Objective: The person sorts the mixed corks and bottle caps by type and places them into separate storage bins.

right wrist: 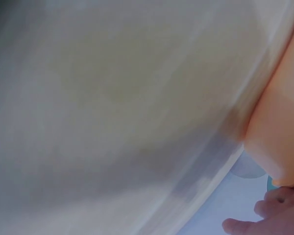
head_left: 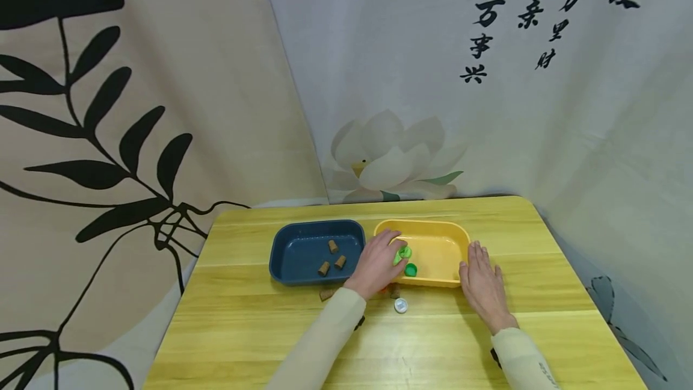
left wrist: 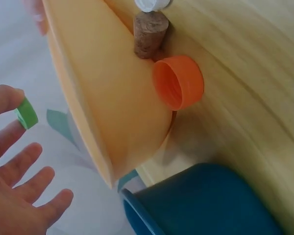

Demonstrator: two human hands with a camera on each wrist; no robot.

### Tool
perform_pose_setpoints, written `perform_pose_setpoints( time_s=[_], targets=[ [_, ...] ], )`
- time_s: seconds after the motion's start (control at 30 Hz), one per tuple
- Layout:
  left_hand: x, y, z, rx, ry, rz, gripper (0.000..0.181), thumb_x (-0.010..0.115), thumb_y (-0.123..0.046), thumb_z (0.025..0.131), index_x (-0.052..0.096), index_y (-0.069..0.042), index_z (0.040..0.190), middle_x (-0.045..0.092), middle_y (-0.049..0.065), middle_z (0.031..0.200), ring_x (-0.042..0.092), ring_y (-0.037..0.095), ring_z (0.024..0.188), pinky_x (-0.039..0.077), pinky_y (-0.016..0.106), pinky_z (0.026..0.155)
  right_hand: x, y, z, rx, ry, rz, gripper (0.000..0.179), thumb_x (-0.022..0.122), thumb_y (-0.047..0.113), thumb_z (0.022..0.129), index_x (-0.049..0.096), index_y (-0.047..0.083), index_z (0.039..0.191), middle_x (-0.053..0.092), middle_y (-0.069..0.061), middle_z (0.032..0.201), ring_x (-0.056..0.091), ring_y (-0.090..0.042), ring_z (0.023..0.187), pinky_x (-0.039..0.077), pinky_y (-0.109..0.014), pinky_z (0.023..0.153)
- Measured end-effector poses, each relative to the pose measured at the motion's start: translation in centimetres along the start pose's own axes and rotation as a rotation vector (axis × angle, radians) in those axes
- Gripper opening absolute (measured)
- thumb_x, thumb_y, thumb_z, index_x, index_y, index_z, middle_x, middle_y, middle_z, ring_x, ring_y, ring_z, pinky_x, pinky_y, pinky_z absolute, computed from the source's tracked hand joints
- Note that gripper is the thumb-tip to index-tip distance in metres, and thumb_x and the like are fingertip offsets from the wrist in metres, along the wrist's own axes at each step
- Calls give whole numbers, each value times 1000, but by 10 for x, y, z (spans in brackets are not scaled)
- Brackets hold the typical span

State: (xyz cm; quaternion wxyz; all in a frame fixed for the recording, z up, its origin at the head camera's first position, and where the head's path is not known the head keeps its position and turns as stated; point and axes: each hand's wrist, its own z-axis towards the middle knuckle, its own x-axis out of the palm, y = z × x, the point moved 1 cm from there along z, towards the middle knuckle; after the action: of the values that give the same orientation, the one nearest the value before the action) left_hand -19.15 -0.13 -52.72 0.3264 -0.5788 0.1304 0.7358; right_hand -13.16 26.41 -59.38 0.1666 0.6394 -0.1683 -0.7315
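My left hand reaches over the left side of the yellow tray. In the left wrist view, its thumb and a finger pinch a light green bottle cap, while the other fingers stay spread. A darker green bottle cap lies in the tray just below that hand. My right hand lies against the tray's right rim with straight fingers and holds nothing. Only part of the right hand shows in the right wrist view, beside the tray's wall.
Left of the yellow tray stands a blue tray with three corks inside. In front of the trays lie a cork, another cork, an orange bottle cap and a white cap. A curtain hangs behind the wooden table.
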Motion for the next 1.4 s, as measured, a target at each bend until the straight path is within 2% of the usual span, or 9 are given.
perform_pose_setpoints(
  time_s=[0.17,0.27,0.43,0.63,0.8,0.93,1.07,1.4],
  targets=[
    [8,-3,19,56,57,96,30,72,-37,98,74,-19,122,62,3,141,56,21,132,49,42,108,0,-1,-2,3,1,7,63,24,32,114,16,-11,160,13,-29,168,16,-50,153,15,-76,114],
    [13,-5,28,63,94,138,29,69,-37,100,74,-21,123,62,2,142,55,20,134,47,41,109,-1,-1,-1,6,3,16,63,24,32,114,16,-11,160,13,-29,168,16,-49,153,15,-75,115],
    [24,-9,37,17,139,128,29,66,-38,101,73,-23,125,62,0,141,56,19,133,47,47,109,-2,0,-1,9,3,17,63,24,32,114,16,-11,160,14,-29,167,16,-49,154,15,-74,116],
    [39,-11,38,-64,194,90,30,68,-36,100,72,-23,128,63,0,140,56,20,132,45,52,110,0,0,0,7,-8,10,63,23,32,114,17,-11,160,16,-30,167,16,-49,153,16,-74,116],
    [47,-10,35,-112,232,56,48,69,-39,100,60,-26,146,55,2,152,49,26,141,40,59,113,0,0,-1,15,3,25,63,24,32,114,15,-11,160,14,-29,167,14,-48,154,15,-74,116],
    [47,-10,30,-109,223,29,63,65,-47,101,45,-27,158,42,4,162,40,30,149,35,64,115,0,0,0,17,3,26,63,24,31,114,15,-11,160,14,-29,167,14,-48,154,15,-74,116],
    [42,-7,18,-100,174,6,67,60,-51,103,41,-23,160,37,6,165,37,31,150,34,63,115,0,1,0,20,12,21,64,23,32,114,14,-11,160,14,-30,167,13,-48,154,14,-74,116],
    [34,-5,-25,-89,47,-95,74,60,-52,101,36,-16,161,28,8,169,32,32,153,33,63,116,-1,1,-2,23,36,26,64,21,33,114,11,-11,160,10,-30,168,11,-49,154,13,-74,116]
  ],
)
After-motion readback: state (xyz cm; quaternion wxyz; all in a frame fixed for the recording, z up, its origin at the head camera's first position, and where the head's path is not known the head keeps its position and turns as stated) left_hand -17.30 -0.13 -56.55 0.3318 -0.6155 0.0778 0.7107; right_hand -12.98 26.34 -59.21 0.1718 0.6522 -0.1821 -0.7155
